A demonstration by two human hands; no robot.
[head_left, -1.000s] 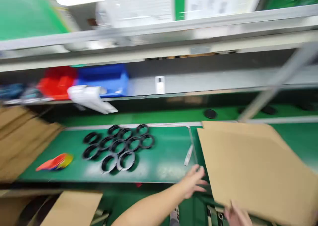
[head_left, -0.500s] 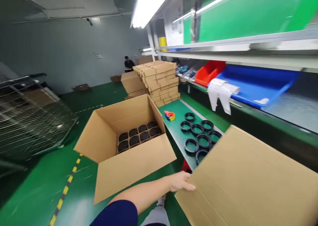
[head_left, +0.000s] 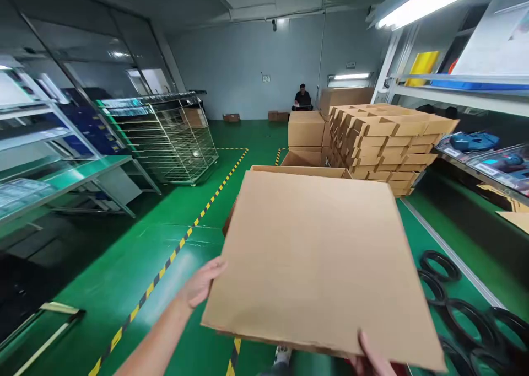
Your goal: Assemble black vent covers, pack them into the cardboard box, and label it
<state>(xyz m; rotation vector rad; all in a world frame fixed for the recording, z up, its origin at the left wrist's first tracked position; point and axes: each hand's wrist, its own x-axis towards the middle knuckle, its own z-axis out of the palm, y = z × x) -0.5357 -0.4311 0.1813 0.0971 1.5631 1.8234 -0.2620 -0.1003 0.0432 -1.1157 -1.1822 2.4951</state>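
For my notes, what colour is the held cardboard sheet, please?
The cardboard sheet is light brown, clearest in the head view.

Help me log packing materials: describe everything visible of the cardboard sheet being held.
The cardboard sheet is flat, plain brown and roughly rectangular, with no print visible; whether it has several layers is unclear. Held broad face up, it partly hides the box beyond; contact there is unclear. The left hand grips its left edge, the right hand its near edge, thumb on top.

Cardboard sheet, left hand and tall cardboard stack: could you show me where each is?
Cardboard sheet (head_left: 320, 266): head view, middle of its broad upper face.
Left hand (head_left: 202, 283): head view, middle of the hand.
Cardboard stack (head_left: 382, 147): head view, side facing the camera.
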